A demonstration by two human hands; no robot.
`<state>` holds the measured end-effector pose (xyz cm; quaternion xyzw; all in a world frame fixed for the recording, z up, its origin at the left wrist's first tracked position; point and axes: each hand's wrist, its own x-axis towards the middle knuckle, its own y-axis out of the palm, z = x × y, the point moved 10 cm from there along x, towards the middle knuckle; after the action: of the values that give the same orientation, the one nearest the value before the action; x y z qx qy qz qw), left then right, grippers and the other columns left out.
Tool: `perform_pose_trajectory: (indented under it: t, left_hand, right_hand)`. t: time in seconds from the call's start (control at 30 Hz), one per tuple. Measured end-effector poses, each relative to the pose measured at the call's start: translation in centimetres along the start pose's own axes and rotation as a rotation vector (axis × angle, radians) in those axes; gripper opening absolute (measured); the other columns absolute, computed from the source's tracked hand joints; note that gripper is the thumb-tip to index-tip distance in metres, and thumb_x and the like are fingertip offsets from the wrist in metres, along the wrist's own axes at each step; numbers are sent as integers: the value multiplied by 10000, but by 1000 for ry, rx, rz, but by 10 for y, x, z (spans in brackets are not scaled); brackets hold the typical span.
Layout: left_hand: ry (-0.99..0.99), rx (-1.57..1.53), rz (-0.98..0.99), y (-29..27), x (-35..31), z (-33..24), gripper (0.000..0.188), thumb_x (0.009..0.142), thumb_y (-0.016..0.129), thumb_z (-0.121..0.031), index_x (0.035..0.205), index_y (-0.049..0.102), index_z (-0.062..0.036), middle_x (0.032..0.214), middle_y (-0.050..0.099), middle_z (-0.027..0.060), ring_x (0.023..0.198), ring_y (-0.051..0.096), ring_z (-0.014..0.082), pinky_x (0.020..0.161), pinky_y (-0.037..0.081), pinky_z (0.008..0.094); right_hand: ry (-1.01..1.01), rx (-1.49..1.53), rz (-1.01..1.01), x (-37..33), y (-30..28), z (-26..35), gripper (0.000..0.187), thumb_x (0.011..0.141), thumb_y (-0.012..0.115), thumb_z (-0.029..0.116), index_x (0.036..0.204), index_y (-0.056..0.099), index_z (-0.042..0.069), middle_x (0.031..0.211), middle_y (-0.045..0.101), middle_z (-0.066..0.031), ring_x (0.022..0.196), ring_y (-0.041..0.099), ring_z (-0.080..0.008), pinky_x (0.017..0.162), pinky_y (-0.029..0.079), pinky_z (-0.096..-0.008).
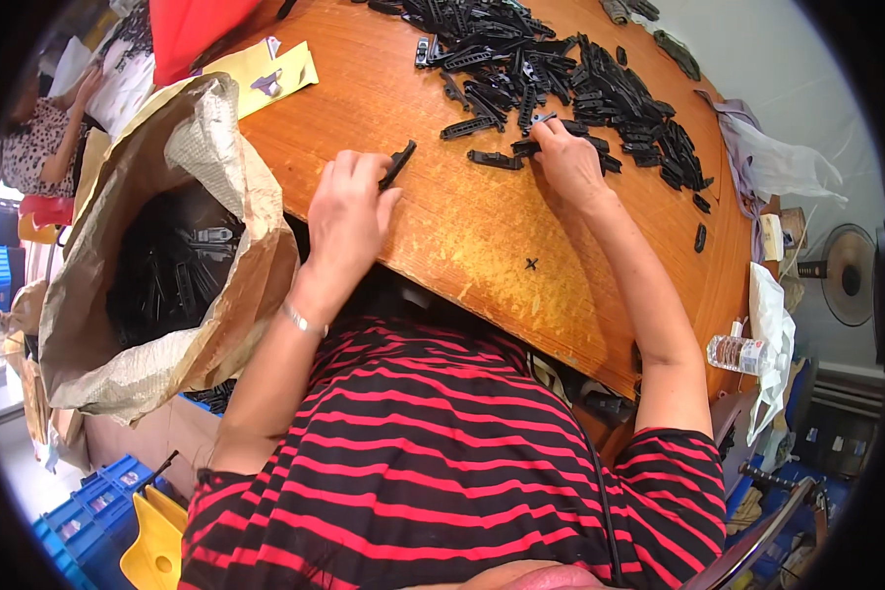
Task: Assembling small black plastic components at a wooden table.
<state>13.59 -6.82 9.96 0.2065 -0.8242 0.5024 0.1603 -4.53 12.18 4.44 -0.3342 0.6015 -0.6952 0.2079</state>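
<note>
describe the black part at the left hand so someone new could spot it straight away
On the brown wooden table, find the side nearest the big open sack. The person's left hand is there, with a slim black part slanting up between its thumb and fingers. Unlike the pieces crowded in the heap farther right, it sits apart at that hand.

Parts (619, 98) on table (482, 216), sack (74, 315) left of table

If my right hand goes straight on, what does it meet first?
Your right hand would probably first meet the black pieces heaped just ahead, though depth is unclear.
</note>
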Motion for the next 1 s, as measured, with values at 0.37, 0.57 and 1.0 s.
perform_pose_trajectory:
  t: [0.37,0.57,1.0]
  left_hand:
    - [-280,-181,85,56,-5,66,170,783,699,-97,903,604,-25,805,614,124,769,613,292,698,493,386]
    - [-462,-601,228,71,-10,71,103,823,661,-82,881,635,-1,723,635,69,627,587,163,608,482,300]
    - [-432,-834,452,125,-8,20,94,859,665,-73,895,629,6,713,588,-4,606,523,54,534,428,207]
  right_hand:
    - [-62,389,-84,-37,-23,70,132,800,694,113,819,581,47,822,615,-98,647,624,-216,561,522,-316]
    - [-139,381,-12,-50,-7,109,193,816,700,165,892,579,36,846,622,-83,632,620,-217,573,511,-338]
    - [526,1239,245,-62,33,58,134,929,609,118,951,582,-11,697,600,-27,510,558,-62,443,437,-204]
